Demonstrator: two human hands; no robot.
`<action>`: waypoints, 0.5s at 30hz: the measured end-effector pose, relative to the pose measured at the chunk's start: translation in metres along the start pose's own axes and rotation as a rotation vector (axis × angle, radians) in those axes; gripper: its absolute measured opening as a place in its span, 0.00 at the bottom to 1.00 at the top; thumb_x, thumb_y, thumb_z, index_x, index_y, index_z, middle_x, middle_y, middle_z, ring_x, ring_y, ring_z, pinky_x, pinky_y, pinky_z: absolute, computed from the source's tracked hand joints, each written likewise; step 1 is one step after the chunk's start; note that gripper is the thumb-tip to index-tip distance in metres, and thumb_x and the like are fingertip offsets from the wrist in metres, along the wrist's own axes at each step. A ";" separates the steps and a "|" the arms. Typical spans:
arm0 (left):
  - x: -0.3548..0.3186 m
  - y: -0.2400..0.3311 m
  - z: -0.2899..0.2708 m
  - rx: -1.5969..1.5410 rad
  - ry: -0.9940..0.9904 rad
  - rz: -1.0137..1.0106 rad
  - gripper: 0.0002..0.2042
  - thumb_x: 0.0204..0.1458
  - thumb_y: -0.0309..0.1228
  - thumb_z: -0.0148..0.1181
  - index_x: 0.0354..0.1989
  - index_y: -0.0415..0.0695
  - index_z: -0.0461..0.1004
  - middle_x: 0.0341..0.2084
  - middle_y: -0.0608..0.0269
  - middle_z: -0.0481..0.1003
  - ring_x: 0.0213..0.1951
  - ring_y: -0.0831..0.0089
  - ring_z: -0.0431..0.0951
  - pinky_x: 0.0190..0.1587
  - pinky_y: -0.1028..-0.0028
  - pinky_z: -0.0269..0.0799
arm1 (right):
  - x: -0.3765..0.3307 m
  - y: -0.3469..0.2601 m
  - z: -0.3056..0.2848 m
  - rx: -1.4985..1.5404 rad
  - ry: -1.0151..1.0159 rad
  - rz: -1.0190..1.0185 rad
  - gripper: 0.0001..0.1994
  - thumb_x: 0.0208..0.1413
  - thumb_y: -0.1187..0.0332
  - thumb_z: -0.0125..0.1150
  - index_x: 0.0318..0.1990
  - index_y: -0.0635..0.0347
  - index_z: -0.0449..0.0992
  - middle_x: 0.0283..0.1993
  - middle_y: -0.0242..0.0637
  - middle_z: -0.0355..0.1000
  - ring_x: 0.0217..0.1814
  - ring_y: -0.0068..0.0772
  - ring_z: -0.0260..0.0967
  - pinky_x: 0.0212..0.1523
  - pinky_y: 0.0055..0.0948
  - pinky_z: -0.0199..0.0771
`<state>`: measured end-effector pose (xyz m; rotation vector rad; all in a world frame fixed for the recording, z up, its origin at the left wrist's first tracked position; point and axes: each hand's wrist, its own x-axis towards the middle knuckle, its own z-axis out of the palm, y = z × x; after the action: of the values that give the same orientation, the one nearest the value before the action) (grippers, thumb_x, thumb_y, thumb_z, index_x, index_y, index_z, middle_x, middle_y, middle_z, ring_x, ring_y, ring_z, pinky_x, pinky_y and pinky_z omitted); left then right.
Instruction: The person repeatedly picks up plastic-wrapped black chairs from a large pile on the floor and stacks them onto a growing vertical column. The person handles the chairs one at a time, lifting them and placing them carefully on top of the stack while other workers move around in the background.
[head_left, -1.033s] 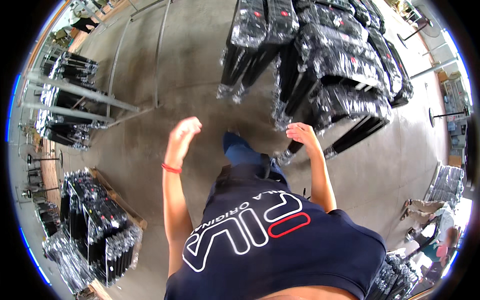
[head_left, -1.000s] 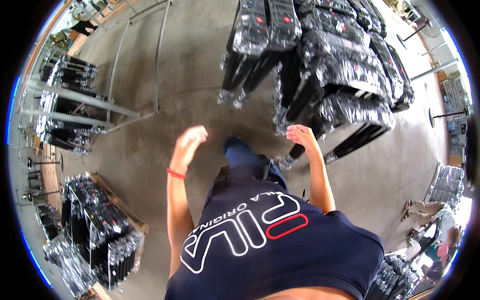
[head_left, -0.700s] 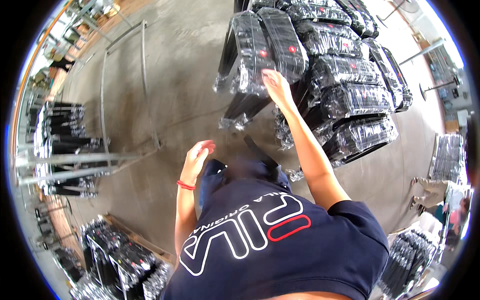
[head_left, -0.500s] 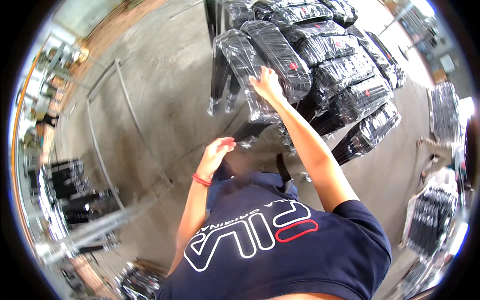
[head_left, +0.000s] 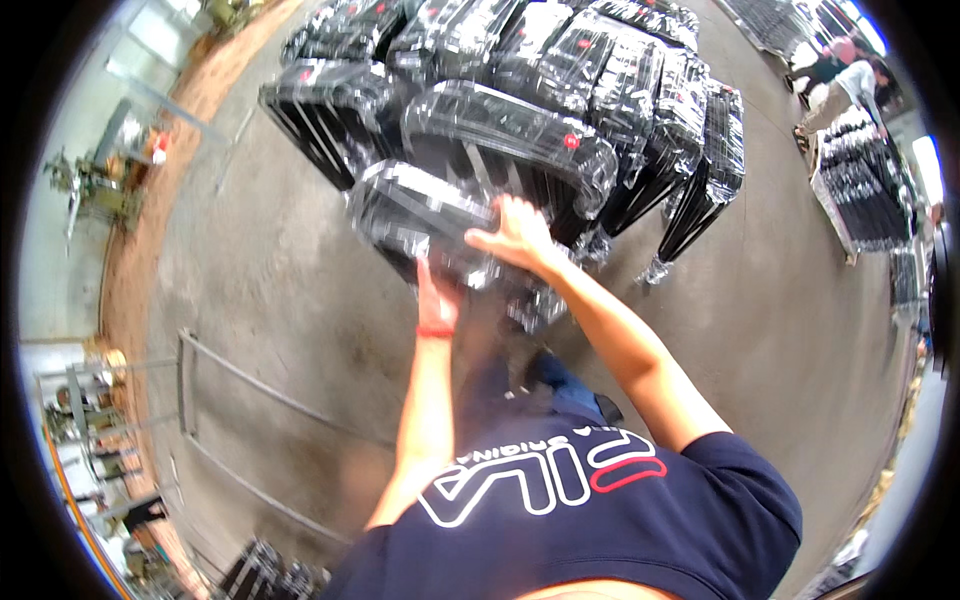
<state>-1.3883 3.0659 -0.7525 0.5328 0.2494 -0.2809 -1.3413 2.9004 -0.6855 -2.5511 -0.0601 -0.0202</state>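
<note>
A black bundle [head_left: 425, 205] wrapped in clear film stands tilted just in front of me, blurred by motion; its inner parts are hard to make out. Over its upper right edge curl the fingers of my right hand [head_left: 515, 238], the thumb apart on the near face. My left hand [head_left: 437, 297], with a red band at the wrist, lies against the bundle's near lower side, fingers stretched out. Directly behind stands another wrapped black frame [head_left: 510, 130] with a red dot on its top and long legs below.
Several more film-wrapped black frames [head_left: 610, 65] stand packed together behind. A metal tube frame [head_left: 270, 385] lies on the concrete floor at left. At far right, a wrapped stack [head_left: 865, 185] sits near a person [head_left: 850, 90]. Workbenches [head_left: 90, 410] line the left side.
My view has swung to the right. My left hand has come up from beside my body to the bundle's side. The bundle now appears nearer and more tilted, with my right hand still on it.
</note>
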 end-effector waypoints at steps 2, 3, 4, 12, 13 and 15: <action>-0.015 0.011 0.008 0.029 0.154 0.110 0.27 0.53 0.51 0.40 0.54 0.43 0.58 0.50 0.61 0.64 0.51 0.65 0.63 0.54 0.63 0.58 | -0.006 -0.005 0.011 0.221 -0.255 0.084 0.34 0.35 0.40 0.57 0.38 0.66 0.69 0.35 0.50 0.70 0.40 0.44 0.68 0.42 0.36 0.66; -0.025 0.014 0.002 -0.042 0.066 0.171 0.29 0.52 0.52 0.40 0.55 0.41 0.55 0.52 0.59 0.61 0.51 0.63 0.63 0.53 0.62 0.58 | -0.010 -0.009 0.018 0.193 -0.413 0.100 0.34 0.36 0.38 0.55 0.36 0.66 0.70 0.33 0.51 0.71 0.39 0.44 0.69 0.41 0.35 0.67; -0.040 0.019 0.007 -0.135 0.037 0.154 0.30 0.52 0.52 0.41 0.56 0.41 0.54 0.53 0.57 0.60 0.52 0.62 0.63 0.54 0.63 0.57 | -0.016 -0.012 0.023 0.164 -0.570 0.125 0.35 0.37 0.36 0.52 0.35 0.67 0.72 0.31 0.51 0.72 0.38 0.43 0.70 0.40 0.34 0.68; -0.075 0.017 -0.067 -0.218 0.034 0.157 0.34 0.47 0.57 0.43 0.56 0.43 0.55 0.54 0.56 0.58 0.54 0.60 0.59 0.57 0.60 0.52 | -0.057 -0.040 0.039 0.385 -0.857 0.255 0.40 0.37 0.33 0.49 0.40 0.70 0.71 0.36 0.51 0.71 0.42 0.44 0.69 0.43 0.34 0.67; -0.088 0.022 -0.052 -0.173 -0.018 0.128 0.35 0.46 0.58 0.44 0.57 0.44 0.54 0.55 0.56 0.57 0.55 0.59 0.58 0.57 0.57 0.51 | -0.067 -0.048 0.034 0.343 -0.787 0.265 0.40 0.38 0.34 0.49 0.39 0.70 0.71 0.36 0.51 0.71 0.42 0.44 0.69 0.43 0.34 0.67; -0.106 0.023 -0.056 -0.175 -0.068 0.106 0.37 0.45 0.59 0.43 0.58 0.44 0.52 0.56 0.55 0.55 0.56 0.58 0.56 0.58 0.57 0.50 | -0.093 -0.056 0.038 0.304 -0.723 0.224 0.38 0.40 0.36 0.49 0.37 0.72 0.71 0.34 0.50 0.72 0.42 0.44 0.69 0.44 0.35 0.66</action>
<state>-1.4890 3.1351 -0.7559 0.3618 0.1774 -0.1723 -1.4372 2.9648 -0.6882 -2.1241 -0.0497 0.9215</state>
